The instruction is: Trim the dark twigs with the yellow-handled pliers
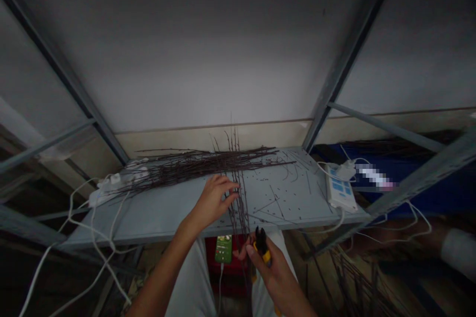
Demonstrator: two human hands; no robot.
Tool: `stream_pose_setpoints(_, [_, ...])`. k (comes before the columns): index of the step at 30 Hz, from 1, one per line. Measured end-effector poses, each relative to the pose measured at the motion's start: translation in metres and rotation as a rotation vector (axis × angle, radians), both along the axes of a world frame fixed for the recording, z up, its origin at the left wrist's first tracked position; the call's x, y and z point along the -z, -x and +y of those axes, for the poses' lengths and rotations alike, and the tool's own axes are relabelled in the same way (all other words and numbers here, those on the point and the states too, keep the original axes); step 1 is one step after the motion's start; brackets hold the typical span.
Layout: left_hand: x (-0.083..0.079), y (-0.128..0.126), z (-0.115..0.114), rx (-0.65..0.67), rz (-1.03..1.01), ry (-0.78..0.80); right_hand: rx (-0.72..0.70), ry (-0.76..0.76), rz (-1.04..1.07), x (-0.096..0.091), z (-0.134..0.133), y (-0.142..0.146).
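Observation:
My left hand (216,199) rests on a grey metal shelf (163,213), its fingers pinching a small bunch of thin dark twigs (238,193) that stands roughly upright across the shelf's front edge. My right hand (268,268), below the shelf edge, is closed round yellow-handled cutting pliers (262,245), whose black jaws sit at the lower ends of those twigs. A larger pile of the same dark twigs (197,163) lies sideways along the back of the shelf.
A white power strip (340,189) with cables lies at the shelf's right end, another white strip (111,184) at the left. Short twig offcuts (282,193) dot the shelf. A green-screened phone (223,248) lies on my lap. More twigs (353,282) lie below right.

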State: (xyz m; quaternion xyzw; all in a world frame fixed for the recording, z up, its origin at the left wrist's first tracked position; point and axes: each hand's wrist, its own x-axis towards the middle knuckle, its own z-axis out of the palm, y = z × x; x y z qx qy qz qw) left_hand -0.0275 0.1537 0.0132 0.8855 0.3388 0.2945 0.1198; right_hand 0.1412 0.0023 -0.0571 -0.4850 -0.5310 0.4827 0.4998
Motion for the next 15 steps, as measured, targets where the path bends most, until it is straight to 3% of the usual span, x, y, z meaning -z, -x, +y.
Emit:
stream_pose_setpoints(6, [-0.004,0.000,0.012,0.030,0.290,-0.059,-0.018,0.032,0.068,0.001,-0.004,-0.002])
stream_pose_setpoints(10, [-0.002,0.002,0.023,0.104,0.338,0.042,0.001,0.066,0.153,0.002,-0.008,0.003])
stream_pose_setpoints(15, [-0.002,0.007,0.037,0.133,0.315,0.072,0.136,0.098,0.178,0.008,-0.014,0.005])
